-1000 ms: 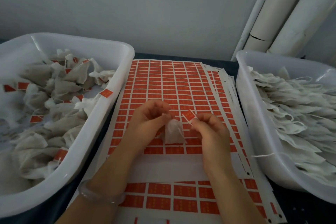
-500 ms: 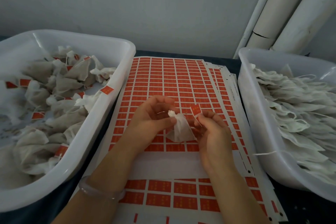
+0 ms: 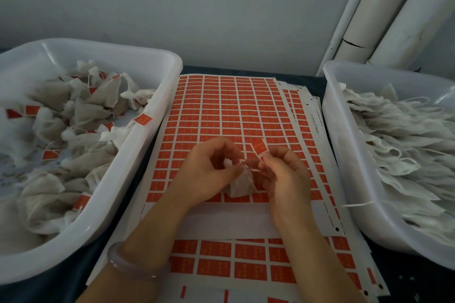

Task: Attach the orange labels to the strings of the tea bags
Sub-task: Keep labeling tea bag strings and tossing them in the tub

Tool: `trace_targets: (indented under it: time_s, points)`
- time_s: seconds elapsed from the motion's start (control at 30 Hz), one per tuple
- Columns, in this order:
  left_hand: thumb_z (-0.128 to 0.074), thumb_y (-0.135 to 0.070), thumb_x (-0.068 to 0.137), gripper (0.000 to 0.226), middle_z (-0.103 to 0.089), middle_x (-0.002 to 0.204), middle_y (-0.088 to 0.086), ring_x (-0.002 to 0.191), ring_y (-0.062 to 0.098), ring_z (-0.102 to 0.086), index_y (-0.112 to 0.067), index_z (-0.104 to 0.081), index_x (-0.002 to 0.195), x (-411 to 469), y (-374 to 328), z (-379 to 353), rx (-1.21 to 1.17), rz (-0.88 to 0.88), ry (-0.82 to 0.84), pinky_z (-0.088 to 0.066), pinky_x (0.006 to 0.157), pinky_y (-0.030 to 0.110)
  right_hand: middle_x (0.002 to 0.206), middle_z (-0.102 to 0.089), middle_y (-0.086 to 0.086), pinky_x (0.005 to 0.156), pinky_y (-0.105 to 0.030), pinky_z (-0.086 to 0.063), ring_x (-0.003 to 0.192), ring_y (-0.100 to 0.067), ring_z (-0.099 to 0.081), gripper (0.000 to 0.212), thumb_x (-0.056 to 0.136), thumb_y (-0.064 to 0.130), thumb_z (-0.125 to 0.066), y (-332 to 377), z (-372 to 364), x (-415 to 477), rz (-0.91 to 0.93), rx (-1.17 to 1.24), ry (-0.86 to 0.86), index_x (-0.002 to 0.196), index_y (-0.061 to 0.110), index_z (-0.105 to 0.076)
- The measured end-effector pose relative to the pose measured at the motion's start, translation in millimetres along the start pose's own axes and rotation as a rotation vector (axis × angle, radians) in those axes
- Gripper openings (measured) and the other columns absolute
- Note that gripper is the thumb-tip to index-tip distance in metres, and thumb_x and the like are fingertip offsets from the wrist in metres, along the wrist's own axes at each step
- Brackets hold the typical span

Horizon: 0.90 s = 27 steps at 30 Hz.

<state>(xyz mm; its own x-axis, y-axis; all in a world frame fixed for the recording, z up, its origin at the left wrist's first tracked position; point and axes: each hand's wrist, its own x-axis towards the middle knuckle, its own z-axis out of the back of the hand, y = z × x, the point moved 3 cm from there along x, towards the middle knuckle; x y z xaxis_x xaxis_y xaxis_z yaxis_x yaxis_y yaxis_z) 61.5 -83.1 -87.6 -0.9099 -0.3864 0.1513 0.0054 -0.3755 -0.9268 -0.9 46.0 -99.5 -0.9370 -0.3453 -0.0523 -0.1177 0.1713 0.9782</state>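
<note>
A small white tea bag (image 3: 240, 186) hangs between my hands over the sheet of orange labels (image 3: 229, 110). My left hand (image 3: 209, 171) pinches the bag's gathered top and string between thumb and forefinger. My right hand (image 3: 283, 172) holds one peeled orange label (image 3: 259, 147) by its lower end, the label sticking up above the fingers, close to the bag's top. Whether the label touches the string is hidden by the fingers.
A white tub (image 3: 138, 179) on the left holds tea bags with orange labels on them. A white tub (image 3: 342, 155) on the right holds plain tea bags with loose strings. More label sheets lie stacked beneath. White pipes (image 3: 384, 15) stand at the back right.
Both hands have drawn closer together. The left hand's grip has shifted to the top of the bag, and the right hand has brought the label up beside it.
</note>
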Motion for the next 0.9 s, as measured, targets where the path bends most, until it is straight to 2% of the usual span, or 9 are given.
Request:
trace_targets:
  time_s: [0.17,0.3,0.37,0.43,0.53,0.67,0.77,0.9]
  points:
    - [-0.066,-0.003,0.083,0.025,-0.061,0.064,-0.009,0.054,0.002,-0.054,-0.025,-0.054,0.078,-1.3,-1.3,3.9,-0.015,0.034,-0.023,-0.046,0.051,0.014,0.063,-0.067,0.005,0.057,-0.02,-0.054,0.068,-0.016,-0.07,0.029,0.089,0.004,-0.058,0.5,0.3,0.0,-0.001,0.036,0.004,0.07,0.024,-0.067]
    - [-0.06,0.003,0.084,0.031,-0.064,0.073,0.003,0.07,0.021,-0.062,-0.025,-0.061,0.074,-0.5,-2.6,5.8,-0.227,0.052,-0.037,-0.055,0.064,0.029,0.068,-0.069,0.004,0.062,-0.025,-0.056,0.069,-0.015,-0.07,0.029,0.088,0.009,-0.061,-1.3,-1.5,-0.1,-0.017,-0.027,0.005,0.069,0.03,-0.07]
    - [-0.054,0.009,0.084,0.036,-0.066,0.074,0.001,0.072,0.015,-0.064,-0.022,-0.068,0.072,-0.5,-2.8,7.2,-0.376,0.062,-0.072,-0.052,0.065,0.023,0.068,-0.07,0.005,0.063,-0.027,-0.056,0.067,-0.014,-0.069,0.032,0.088,0.011,-0.062,-1.4,-2.4,-0.7,-0.029,-0.046,0.012,0.067,0.035,-0.069]
    - [-0.052,0.011,0.084,0.043,-0.07,0.074,-0.001,0.072,0.012,-0.066,-0.023,-0.073,0.069,-0.4,-2.8,8.3,-0.442,0.065,-0.096,-0.051,0.066,0.021,0.066,-0.069,0.005,0.062,-0.029,-0.056,0.064,-0.013,-0.069,0.029,0.087,0.012,-0.062,-1.6,-2.7,-1.4,-0.043,-0.058,0.009,0.068,0.033,-0.069]
    - [-0.054,0.011,0.083,0.045,-0.072,0.074,-0.003,0.073,0.011,-0.068,-0.026,-0.076,0.068,-1.0,-5.8,8.8,-0.437,0.029,-0.105,-0.053,0.068,0.019,0.065,-0.069,0.005,0.06,-0.027,-0.055,0.061,-0.012,-0.068,0.021,0.087,0.013,-0.064,-1.6,-2.4,-2.2,-0.054,-0.063,-0.005,0.072,0.027,-0.068]
    - [-0.051,0.015,0.082,0.052,-0.073,0.075,-0.006,0.075,0.008,-0.068,-0.029,-0.077,0.068,-2.7,-9.1,8.0,-0.369,0.012,-0.123,-0.053,0.068,0.017,0.071,-0.071,0.007,0.056,-0.018,-0.052,0.063,-0.007,-0.068,0.011,0.083,0.016,-0.069,0.6,-0.4,-1.8,-0.022,-0.057,-0.056,0.084,0.027,-0.069]
    - [-0.051,0.015,0.082,0.053,-0.072,0.071,-0.005,0.07,0.008,-0.068,-0.029,-0.076,0.066,-3.4,-8.9,8.5,-0.384,0.047,-0.111,-0.053,0.066,0.018,0.074,-0.072,0.009,0.055,-0.013,-0.051,0.065,-0.005,-0.069,0.015,0.077,0.024,-0.074,3.6,1.9,-1.7,0.01,-0.049,-0.107,0.092,0.024,-0.069]
    - [-0.062,0.005,0.082,0.04,-0.074,0.076,-0.001,0.072,0.014,-0.07,-0.03,-0.077,0.07,-2.9,-7.2,6.6,-0.378,0.105,-0.09,-0.055,0.066,0.022,0.076,-0.073,0.008,0.061,-0.021,-0.055,0.068,-0.009,-0.07,0.028,0.065,0.04,-0.073,6.1,4.8,-2.5,0.007,-0.003,-0.142,0.087,0.024,-0.071]
